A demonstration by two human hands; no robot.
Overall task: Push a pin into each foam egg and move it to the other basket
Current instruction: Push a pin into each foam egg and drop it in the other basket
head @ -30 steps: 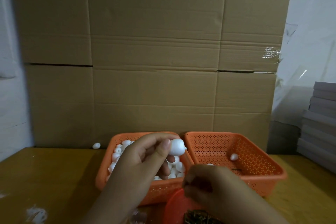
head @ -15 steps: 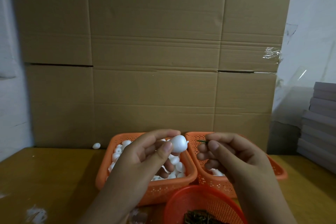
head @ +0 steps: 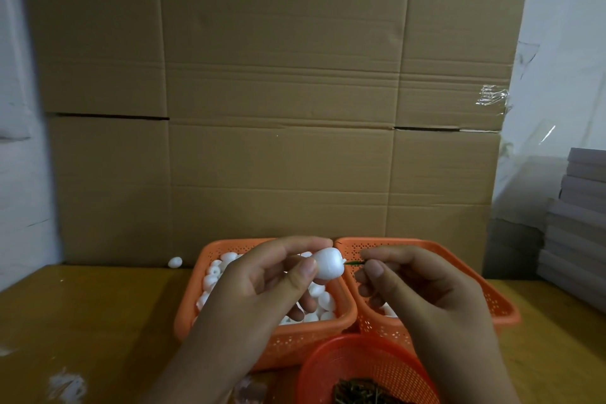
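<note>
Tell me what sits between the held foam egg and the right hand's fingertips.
In the head view, only the thin green pin spans from the foam egg to the right hand.

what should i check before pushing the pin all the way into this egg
1. Foam egg held firm: ok, left hand pinches it between thumb and fingers.
2. Pin held: ok, right hand pinches its tail.
3. Pin tip meets the egg's end: ok, it touches there; depth cannot tell.
4. Left fingers out of the pin's line: ok, they grip the sides.
5. Right basket free to receive: ok, mostly bare.
6. Pin supply in round basket: ok, pile visible.
</note>
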